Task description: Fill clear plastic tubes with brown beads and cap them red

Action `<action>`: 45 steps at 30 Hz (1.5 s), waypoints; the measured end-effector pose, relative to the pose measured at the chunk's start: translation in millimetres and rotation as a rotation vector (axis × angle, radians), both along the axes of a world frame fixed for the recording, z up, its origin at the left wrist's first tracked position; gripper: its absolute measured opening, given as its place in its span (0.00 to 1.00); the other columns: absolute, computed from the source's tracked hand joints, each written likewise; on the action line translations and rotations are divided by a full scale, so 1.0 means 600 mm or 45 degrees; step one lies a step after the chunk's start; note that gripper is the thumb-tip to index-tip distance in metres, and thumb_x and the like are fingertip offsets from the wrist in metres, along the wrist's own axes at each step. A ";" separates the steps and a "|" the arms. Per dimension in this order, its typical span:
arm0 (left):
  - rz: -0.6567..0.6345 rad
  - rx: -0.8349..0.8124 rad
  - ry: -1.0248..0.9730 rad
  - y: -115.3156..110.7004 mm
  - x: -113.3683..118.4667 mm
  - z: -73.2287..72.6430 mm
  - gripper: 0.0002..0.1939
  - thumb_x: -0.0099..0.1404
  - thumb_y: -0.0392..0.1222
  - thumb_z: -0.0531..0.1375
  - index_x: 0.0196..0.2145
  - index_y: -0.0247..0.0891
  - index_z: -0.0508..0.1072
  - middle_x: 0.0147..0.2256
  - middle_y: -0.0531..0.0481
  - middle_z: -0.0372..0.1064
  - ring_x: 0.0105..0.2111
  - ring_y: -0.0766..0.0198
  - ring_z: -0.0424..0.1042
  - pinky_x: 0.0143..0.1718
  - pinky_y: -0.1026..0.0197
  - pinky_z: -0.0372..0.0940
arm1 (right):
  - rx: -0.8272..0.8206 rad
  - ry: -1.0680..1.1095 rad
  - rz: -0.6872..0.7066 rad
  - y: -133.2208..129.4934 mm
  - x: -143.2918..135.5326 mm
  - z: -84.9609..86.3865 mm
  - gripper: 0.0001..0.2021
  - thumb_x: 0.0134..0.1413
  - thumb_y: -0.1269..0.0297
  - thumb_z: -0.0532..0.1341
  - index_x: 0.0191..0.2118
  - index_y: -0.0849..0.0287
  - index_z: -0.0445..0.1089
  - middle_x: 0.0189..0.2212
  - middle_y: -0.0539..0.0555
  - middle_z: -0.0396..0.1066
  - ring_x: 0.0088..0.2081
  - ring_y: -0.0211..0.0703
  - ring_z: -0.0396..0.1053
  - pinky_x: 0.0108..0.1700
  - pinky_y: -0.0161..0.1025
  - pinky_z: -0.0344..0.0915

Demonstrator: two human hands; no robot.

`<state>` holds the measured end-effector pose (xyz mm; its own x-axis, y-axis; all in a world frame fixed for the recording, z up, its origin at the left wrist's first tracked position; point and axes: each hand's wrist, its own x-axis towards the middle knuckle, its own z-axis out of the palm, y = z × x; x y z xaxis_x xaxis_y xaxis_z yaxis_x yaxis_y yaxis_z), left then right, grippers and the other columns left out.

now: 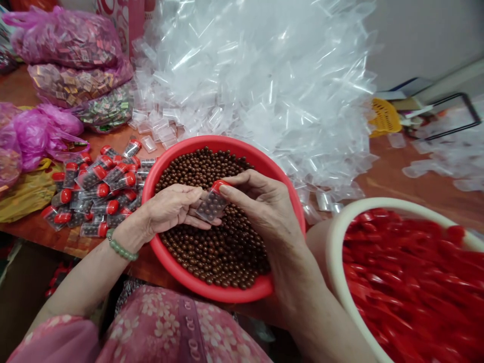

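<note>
A small clear container (210,205) filled with brown balls hangs tilted over the red basin (166,269), its red cap (220,185) at the upper end. My right hand (260,201) pinches it at the cap between thumb and fingers. From the left, my left hand (172,206) holds its other side, thumb on top and fingers beneath. Brown balls (212,257) fill much of the basin below both hands. Left of the basin lies a pile of capped, filled containers (102,191).
Behind the basin rises a large heap of clear empty containers (257,80). A cream tub (336,252) of red caps (412,282) stands at the right. Pink bags (71,40) sit at the back left, and a yellow basket (384,117) at the back right.
</note>
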<state>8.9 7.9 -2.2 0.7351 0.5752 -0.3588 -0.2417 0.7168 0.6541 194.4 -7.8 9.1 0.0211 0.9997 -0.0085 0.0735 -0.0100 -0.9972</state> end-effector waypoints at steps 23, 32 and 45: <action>-0.069 0.090 -0.076 0.000 0.008 0.013 0.23 0.47 0.29 0.70 0.43 0.32 0.76 0.38 0.46 0.77 0.40 0.62 0.77 0.50 0.60 0.65 | -0.040 0.003 -0.029 -0.001 0.003 0.004 0.09 0.44 0.60 0.70 0.29 0.56 0.73 0.25 0.47 0.72 0.29 0.37 0.69 0.34 0.36 0.66; -0.108 0.094 -0.026 0.006 0.010 0.005 0.19 0.54 0.38 0.69 0.43 0.32 0.75 0.40 0.42 0.77 0.40 0.62 0.77 0.46 0.60 0.68 | -0.021 -0.026 0.003 -0.004 0.005 0.002 0.08 0.46 0.60 0.69 0.31 0.56 0.73 0.26 0.47 0.72 0.28 0.37 0.69 0.34 0.36 0.67; -0.068 0.071 0.015 0.001 0.013 -0.002 0.25 0.49 0.46 0.72 0.43 0.32 0.75 0.37 0.43 0.76 0.37 0.62 0.77 0.43 0.61 0.69 | 0.075 0.206 -0.300 0.012 0.013 -0.004 0.06 0.49 0.64 0.66 0.36 0.54 0.73 0.30 0.47 0.72 0.29 0.34 0.68 0.35 0.35 0.66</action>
